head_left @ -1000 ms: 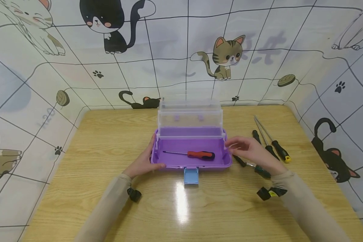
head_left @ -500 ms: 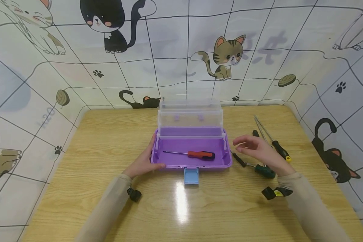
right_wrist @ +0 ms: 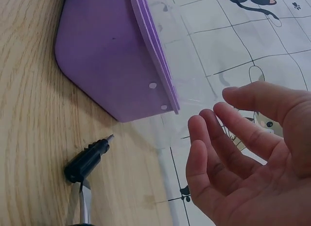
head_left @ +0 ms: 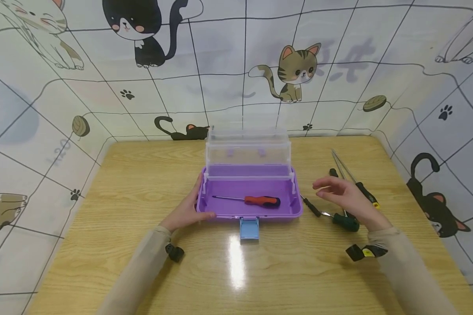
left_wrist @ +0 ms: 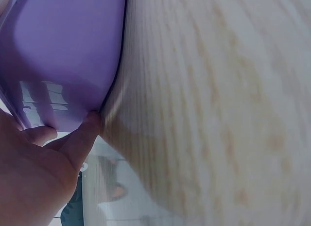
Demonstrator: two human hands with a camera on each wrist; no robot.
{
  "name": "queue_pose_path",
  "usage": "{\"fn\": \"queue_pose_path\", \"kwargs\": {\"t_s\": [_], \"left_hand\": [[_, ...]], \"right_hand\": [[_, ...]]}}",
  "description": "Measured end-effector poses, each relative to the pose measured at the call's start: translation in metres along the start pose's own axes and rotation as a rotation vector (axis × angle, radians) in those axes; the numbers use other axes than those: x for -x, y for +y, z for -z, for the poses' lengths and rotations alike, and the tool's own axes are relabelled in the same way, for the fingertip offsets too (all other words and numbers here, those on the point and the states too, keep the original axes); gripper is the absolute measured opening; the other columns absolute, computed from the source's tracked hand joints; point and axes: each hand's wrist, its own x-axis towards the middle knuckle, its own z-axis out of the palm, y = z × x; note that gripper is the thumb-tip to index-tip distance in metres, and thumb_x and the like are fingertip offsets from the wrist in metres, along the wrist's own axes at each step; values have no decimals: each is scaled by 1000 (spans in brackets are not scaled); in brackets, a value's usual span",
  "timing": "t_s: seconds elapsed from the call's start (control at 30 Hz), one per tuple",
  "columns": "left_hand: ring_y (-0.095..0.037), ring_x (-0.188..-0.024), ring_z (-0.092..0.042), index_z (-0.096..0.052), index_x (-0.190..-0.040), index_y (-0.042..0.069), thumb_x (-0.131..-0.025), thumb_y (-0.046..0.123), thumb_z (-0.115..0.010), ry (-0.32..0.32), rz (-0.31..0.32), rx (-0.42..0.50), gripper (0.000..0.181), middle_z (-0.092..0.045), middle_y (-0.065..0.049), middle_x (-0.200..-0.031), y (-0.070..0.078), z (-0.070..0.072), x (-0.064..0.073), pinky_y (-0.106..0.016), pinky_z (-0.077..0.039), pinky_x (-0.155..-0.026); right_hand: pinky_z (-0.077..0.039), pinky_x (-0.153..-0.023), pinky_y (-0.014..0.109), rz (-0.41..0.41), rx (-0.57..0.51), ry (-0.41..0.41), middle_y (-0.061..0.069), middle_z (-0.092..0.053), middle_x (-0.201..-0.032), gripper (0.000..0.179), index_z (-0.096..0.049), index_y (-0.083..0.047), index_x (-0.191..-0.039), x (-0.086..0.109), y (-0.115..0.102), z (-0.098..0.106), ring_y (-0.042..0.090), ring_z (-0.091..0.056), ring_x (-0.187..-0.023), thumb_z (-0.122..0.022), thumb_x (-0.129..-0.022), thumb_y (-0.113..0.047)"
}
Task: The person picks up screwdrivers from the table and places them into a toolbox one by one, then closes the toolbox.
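Note:
A purple toolbox (head_left: pixel 228 188) with its clear lid (head_left: pixel 248 153) raised sits mid-table in the head view. Inside it lies a screwdriver (head_left: pixel 262 201) with a red and black handle. My left hand (head_left: pixel 187 212) holds the toolbox's left end, thumb along the front edge and fingers at the side. To the right of the toolbox, my right hand (head_left: pixel 344 197) hovers with relaxed fingers and nothing in them. Beneath and around it are a green-handled screwdriver (head_left: pixel 346 222) and a small black-handled screwdriver (right_wrist: pixel 87 160), whose tip points toward the toolbox.
Behind the right hand, a screwdriver with a black and yellow handle (head_left: pixel 366 194) lies beside other long-shafted tools, partly covered by the hand. A blue latch (head_left: pixel 249 228) hangs off the toolbox front. Cat-patterned cloth (head_left: pixel 228 87) walls the back and sides of the wooden table (head_left: pixel 153 175).
My right hand has moved right, away from the toolbox's right end and over the loose screwdrivers. The left hand, toolbox and red screwdriver have stayed put.

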Motion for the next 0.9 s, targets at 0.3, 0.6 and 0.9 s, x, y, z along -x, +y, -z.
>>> {"fn": "queue_pose_path", "kwargs": {"t_s": [0.3,0.6,0.9], "left_hand": [[-36,-141,-20,11,-154,31,-74,18,-85,18,-3,-18,126,4,-2,-161,-15,0,-2,-54,-28,-108],[-38,-140,-20,12,-153,27,-76,9,-82,-15,41,12,123,6,-9,-160,17,2,1,-54,-29,-107],[-38,-141,-19,12,-153,27,-76,8,-82,-6,49,0,124,6,-9,-160,18,2,2,-53,-27,-109]], "right_hand": [[-51,-80,20,36,4,31,23,-59,-119,30,-57,6,-122,4,11,3,7,-61,-99,-61,-95,-8],[-50,-80,17,-7,24,75,12,-62,-116,33,-56,6,-122,11,23,11,6,-61,-98,-61,-96,-12],[-48,-79,14,-50,46,94,9,-62,-117,35,-54,9,-123,18,32,14,-1,-59,-97,-60,-97,-13]]}}
